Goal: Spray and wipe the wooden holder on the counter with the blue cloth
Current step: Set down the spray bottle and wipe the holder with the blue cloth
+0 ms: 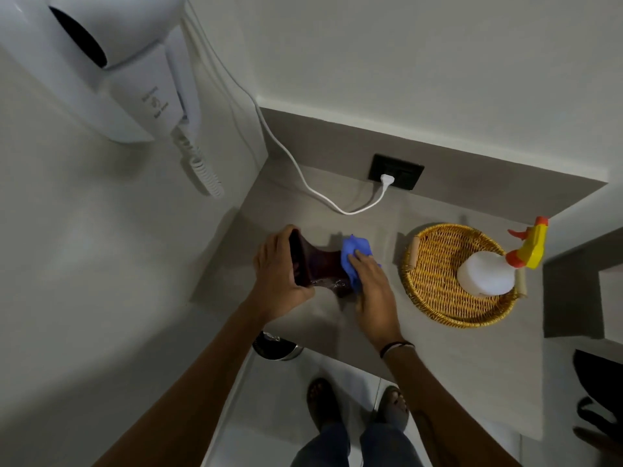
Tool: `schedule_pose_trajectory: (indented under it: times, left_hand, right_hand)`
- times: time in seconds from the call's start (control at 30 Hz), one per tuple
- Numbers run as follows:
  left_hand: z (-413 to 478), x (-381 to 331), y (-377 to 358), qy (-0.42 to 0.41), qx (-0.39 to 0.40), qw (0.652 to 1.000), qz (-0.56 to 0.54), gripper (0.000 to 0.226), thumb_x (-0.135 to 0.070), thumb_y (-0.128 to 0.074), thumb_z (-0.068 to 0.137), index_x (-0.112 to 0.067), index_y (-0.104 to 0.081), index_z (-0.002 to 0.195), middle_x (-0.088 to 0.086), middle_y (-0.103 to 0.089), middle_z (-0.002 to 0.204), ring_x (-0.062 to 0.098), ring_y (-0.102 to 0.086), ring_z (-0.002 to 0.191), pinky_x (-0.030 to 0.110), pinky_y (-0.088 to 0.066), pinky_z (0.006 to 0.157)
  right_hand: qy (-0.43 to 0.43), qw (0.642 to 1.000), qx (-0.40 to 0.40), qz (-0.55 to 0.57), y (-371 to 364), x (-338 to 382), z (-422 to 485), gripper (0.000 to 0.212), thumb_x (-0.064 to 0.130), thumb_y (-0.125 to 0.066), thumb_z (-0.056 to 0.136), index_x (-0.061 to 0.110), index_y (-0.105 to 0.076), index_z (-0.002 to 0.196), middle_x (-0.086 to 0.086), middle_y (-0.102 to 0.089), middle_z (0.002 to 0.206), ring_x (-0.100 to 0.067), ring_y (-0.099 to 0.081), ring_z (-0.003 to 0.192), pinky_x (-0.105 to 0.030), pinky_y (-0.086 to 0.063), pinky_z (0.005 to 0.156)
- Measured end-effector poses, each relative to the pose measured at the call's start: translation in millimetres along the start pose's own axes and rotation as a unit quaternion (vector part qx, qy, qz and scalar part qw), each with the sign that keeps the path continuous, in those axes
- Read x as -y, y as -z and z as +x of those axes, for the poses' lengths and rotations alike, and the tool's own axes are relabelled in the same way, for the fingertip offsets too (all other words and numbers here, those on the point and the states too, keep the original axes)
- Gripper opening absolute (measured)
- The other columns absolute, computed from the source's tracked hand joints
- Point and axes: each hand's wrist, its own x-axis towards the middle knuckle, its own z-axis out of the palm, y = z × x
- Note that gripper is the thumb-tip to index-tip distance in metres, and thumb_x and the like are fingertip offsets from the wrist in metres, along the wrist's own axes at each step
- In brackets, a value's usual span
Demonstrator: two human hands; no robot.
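A dark wooden holder [320,264] is tipped on its side on the grey counter [438,362]. My left hand [278,274] grips its left end. My right hand [372,291] presses a crumpled blue cloth [354,254] against the holder's right end. A white spray bottle [488,273] with a yellow and orange trigger head stands in a woven basket tray [435,291] to the right, apart from both hands.
A wall-mounted white hair dryer [101,62] with a coiled cord hangs at the upper left. Its white cable [303,176] runs across the counter to a black socket [396,171]. A bin lid [276,347] and my feet show below the counter's front edge.
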Motion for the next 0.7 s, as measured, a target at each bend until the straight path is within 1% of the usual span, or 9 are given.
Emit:
schedule_pose_trajectory:
  times: [0.07,0.17,0.23,0.33,0.37,0.43,0.5,0.6,0.7]
  left_hand:
    - [4.8,-7.4,-4.3,-0.001,-0.007,1.000,0.010,0.107,-0.038,-0.088,0.057,-0.008,-0.041,0.149,0.012,-0.050,0.138,0.034,-0.045,0.130,0.049,-0.035,0.110]
    - [7.9,-10.9,-3.5,-0.020,-0.011,0.999,0.024,0.095,-0.046,-0.087,0.061,-0.008,-0.050,0.140,0.007,-0.057,0.128,0.032,-0.053,0.123,0.041,-0.039,0.101]
    - [4.4,-6.0,0.4,-0.018,-0.015,1.000,0.013,0.101,-0.050,-0.082,0.056,-0.006,-0.050,0.140,0.010,-0.057,0.127,0.033,-0.053,0.121,0.040,-0.036,0.098]
    - [1.7,-7.7,3.3,-0.010,-0.011,1.000,0.023,0.119,-0.039,-0.095,0.052,-0.012,-0.038,0.153,0.012,-0.052,0.141,0.036,-0.050,0.132,0.050,-0.037,0.109]
    - [2.5,-12.4,2.3,-0.010,-0.010,1.000,0.025,0.123,-0.043,-0.096,0.052,-0.019,-0.034,0.156,0.010,-0.051,0.143,0.033,-0.049,0.133,0.052,-0.038,0.111]
    - [7.4,-25.3,-0.6,0.005,-0.015,1.000,0.011,0.124,-0.062,-0.091,0.054,-0.037,-0.026,0.156,0.005,-0.051,0.142,0.027,-0.049,0.130,0.051,-0.039,0.110]
    - [13.1,-37.3,-4.6,0.028,-0.020,0.999,-0.008,0.113,-0.079,-0.079,0.059,-0.050,-0.023,0.154,0.006,-0.048,0.141,0.029,-0.049,0.129,0.054,-0.042,0.109]
    - [23.1,-54.2,-9.5,0.027,-0.020,0.999,0.027,0.099,-0.091,-0.062,0.066,-0.048,-0.031,0.149,0.012,-0.041,0.142,0.036,-0.048,0.129,0.061,-0.046,0.106]
    - [36.5,-68.7,-8.5,0.017,0.022,0.997,0.067,0.115,-0.092,-0.070,0.058,-0.035,-0.029,0.150,0.013,-0.034,0.147,0.037,-0.043,0.133,0.060,-0.044,0.107]
  right_hand:
    - [0.033,0.998,-0.017,0.050,-7.2,23.5,5.0,0.068,-0.017,-0.054,0.091,0.011,-0.048,0.153,-0.009,-0.043,0.163,-0.027,-0.039,0.154,-0.050,-0.034,0.127]
    - [0.100,0.990,-0.009,0.103,-16.6,50.5,-1.8,0.073,-0.018,-0.047,0.091,0.016,-0.045,0.156,-0.002,-0.041,0.164,-0.015,-0.038,0.154,-0.034,-0.030,0.130]
    - [0.119,0.990,0.017,0.078,-9.3,39.6,-2.2,0.069,-0.015,-0.052,0.095,0.014,-0.043,0.157,-0.005,-0.039,0.166,-0.017,-0.035,0.156,-0.038,-0.029,0.131]
    - [0.057,0.998,0.018,0.016,16.0,7.2,3.9,0.064,-0.009,-0.060,0.094,0.009,-0.046,0.154,-0.013,-0.043,0.163,-0.026,-0.039,0.153,-0.050,-0.034,0.127]
    - [0.029,0.999,-0.007,0.024,24.8,-1.0,6.2,0.062,-0.007,-0.060,0.094,0.008,-0.047,0.153,-0.013,-0.045,0.161,-0.024,-0.041,0.150,-0.050,-0.037,0.126]
    - [-0.018,0.995,-0.081,0.050,40.1,-11.3,8.9,0.059,-0.010,-0.055,0.096,0.008,-0.048,0.151,-0.013,-0.047,0.159,-0.018,-0.044,0.144,-0.048,-0.041,0.124]
    - [-0.046,0.986,-0.142,0.071,51.7,-17.5,8.4,0.057,-0.014,-0.050,0.097,0.007,-0.048,0.150,-0.015,-0.050,0.157,-0.023,-0.048,0.142,-0.048,-0.041,0.123]
    - [-0.078,0.976,-0.173,0.107,60.3,-19.9,0.1,0.055,-0.015,-0.047,0.099,0.007,-0.050,0.149,-0.016,-0.053,0.153,-0.030,-0.051,0.141,-0.047,-0.042,0.122]
    - [-0.094,0.971,-0.167,0.142,62.5,-20.9,-8.2,0.051,-0.013,-0.047,0.100,0.006,-0.052,0.147,-0.017,-0.056,0.150,-0.030,-0.054,0.137,-0.048,-0.046,0.119]
